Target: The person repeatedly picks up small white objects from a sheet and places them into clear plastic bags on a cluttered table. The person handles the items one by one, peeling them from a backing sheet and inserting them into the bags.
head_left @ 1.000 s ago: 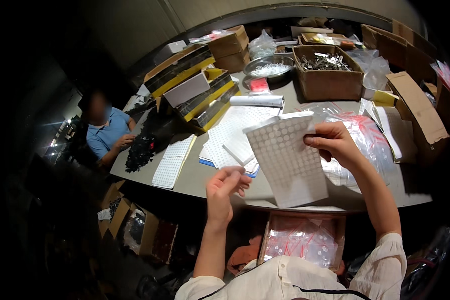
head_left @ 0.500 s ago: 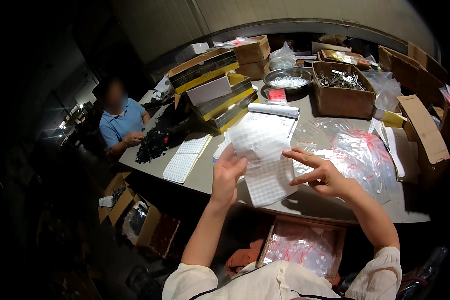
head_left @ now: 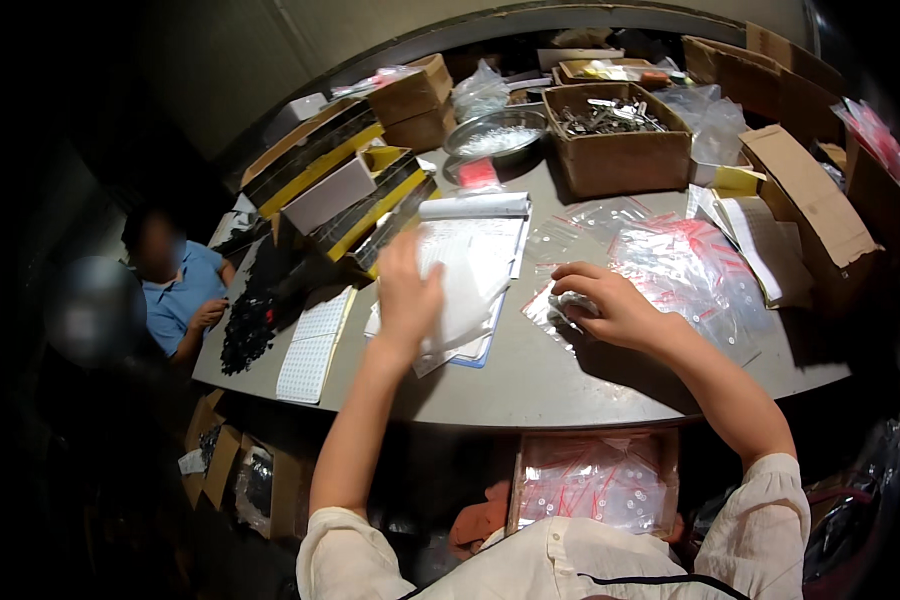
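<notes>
My left hand (head_left: pixel 408 300) is over a stack of white papers at the table's left-middle, its fingers smeared by motion. Beside it a thin white sheet (head_left: pixel 460 300) slants across the stack; whether the hand grips it cannot be made out. Under the papers shows the edge of a blue clipboard (head_left: pixel 497 335). At the near edge of a pile of clear zip bags with red strips (head_left: pixel 685 260), my right hand (head_left: pixel 610 308) has its fingers curled round a small pale, crumpled thing that is mostly hidden.
Left of the papers lie a printed sheet (head_left: pixel 315 345), black small parts (head_left: pixel 250 325) and stacked black-and-yellow boxes (head_left: pixel 355 205). Behind are a metal bowl (head_left: pixel 495 140) and a carton of metal parts (head_left: pixel 620 150). A box of bags (head_left: pixel 595 485) sits below the edge. A person (head_left: pixel 180 290) works at left.
The sheet of round stickers that was held up between both hands is down at the paper stack. My left hand has moved left; the right has come down beside the bags and curled.
</notes>
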Demonstrator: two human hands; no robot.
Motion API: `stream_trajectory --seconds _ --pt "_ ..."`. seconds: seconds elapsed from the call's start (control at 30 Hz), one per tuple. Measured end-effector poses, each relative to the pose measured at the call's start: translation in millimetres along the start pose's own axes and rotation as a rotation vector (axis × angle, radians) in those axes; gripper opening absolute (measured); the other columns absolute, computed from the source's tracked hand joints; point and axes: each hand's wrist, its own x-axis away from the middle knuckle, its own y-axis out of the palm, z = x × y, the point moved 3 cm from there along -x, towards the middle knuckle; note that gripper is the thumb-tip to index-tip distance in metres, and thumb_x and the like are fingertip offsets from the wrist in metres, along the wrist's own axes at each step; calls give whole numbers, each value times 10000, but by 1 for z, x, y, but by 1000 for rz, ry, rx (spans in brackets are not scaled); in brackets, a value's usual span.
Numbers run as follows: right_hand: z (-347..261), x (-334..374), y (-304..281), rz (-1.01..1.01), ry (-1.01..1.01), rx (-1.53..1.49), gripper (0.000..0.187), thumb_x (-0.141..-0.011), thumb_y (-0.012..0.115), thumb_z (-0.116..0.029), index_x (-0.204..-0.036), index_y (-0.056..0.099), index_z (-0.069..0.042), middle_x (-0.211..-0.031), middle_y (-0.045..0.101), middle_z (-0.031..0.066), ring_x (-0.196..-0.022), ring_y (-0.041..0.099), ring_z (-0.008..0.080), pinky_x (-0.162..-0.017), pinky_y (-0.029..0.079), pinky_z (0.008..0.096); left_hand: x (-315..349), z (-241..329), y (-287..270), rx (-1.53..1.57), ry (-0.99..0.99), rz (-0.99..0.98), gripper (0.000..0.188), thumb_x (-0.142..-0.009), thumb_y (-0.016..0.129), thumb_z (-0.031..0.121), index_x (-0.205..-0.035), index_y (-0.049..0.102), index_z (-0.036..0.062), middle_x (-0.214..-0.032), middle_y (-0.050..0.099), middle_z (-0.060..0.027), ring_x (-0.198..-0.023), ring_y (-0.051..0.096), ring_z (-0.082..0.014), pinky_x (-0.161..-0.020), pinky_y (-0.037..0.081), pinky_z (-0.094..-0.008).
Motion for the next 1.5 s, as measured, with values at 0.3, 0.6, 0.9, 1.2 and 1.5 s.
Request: stream_trajectory --seconds 0.3,0.6,0.9,1.2,1.5 --pt "11 3 6 -63 -38 151 253 -843 747 -8 -1086 677 4 -1159 669 168 -1069 643 374 -911 536 438 30 76 62 -116 126 -548 295 -828 767 173 -1035 710 -31 -1140 630 -197 -1087 534 -386 -977 461 -456" --pt "-2 -1 -13 103 224 -67 403 -936 745 -131 -1286 599 8 -1194 665 166 -1081 667 326 -918 530 414 21 62 65 452 -57 -490 175 -859 775 123 -902 645 14 -1089 693 -162 -1025 642 -260 -890 531 -387" --pt "4 -2 -8 175 463 -803 481 -916 739 -132 -1326 532 12 -998 667 72 -962 652 167 -893 528 327 21 71 56 1212 -638 -710 335 -965 741 120 -1194 526 2 -1036 776 -161 -961 722 -162 -806 546 -276" --pt "-42 -9 -20 377 -114 285 444 -845 769 -81 -1246 586 -40 -1246 579 170 -1184 543 368 -1015 446 451 21 71 54 1136 -592 -550 463 -958 738 96 -1318 477 -33 -971 779 -168 -878 726 -154 -747 552 -264" --pt "-37 -5 -6 218 -86 299 311 -775 778 -50 -1038 623 -107 -1206 572 108 -1207 499 368 -1042 379 507 22 74 54 1121 -560 -590 445 -953 738 90 -1317 505 -14 -945 776 -144 -865 710 -132 -761 555 -261"
